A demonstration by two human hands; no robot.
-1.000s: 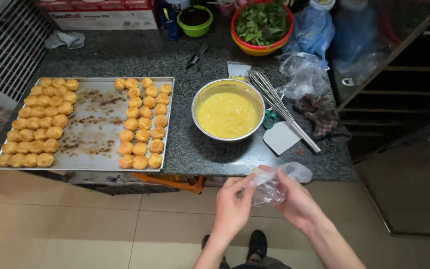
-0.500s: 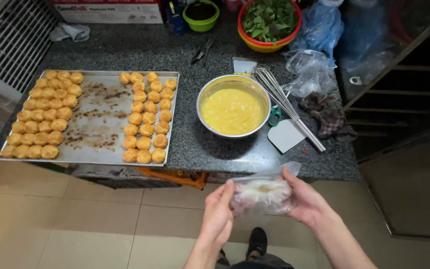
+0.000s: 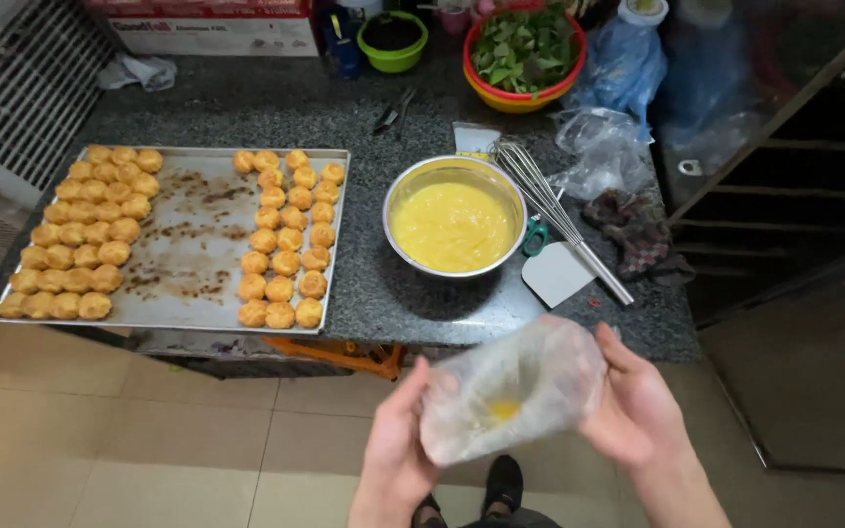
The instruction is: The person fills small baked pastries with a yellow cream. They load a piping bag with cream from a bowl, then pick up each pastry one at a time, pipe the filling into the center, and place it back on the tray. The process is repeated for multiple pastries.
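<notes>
Left hand [image 3: 398, 450] and right hand [image 3: 633, 411], fingers partly curled, grip opposite edges of a clear plastic piping bag [image 3: 511, 391] held in the air above the tiled floor, in front of the granite counter [image 3: 246, 108]. The bag appears thin, limp, light and probably slick; a yellow smear of custard sits inside. It is best taken at the rim, where the film can bunch. Beyond stand a steel bowl of yellow custard [image 3: 455, 227], a whisk [image 3: 559, 220], a white scraper [image 3: 556, 274] and a baking tray [image 3: 193, 244] of cream puffs [image 3: 286, 240].
</notes>
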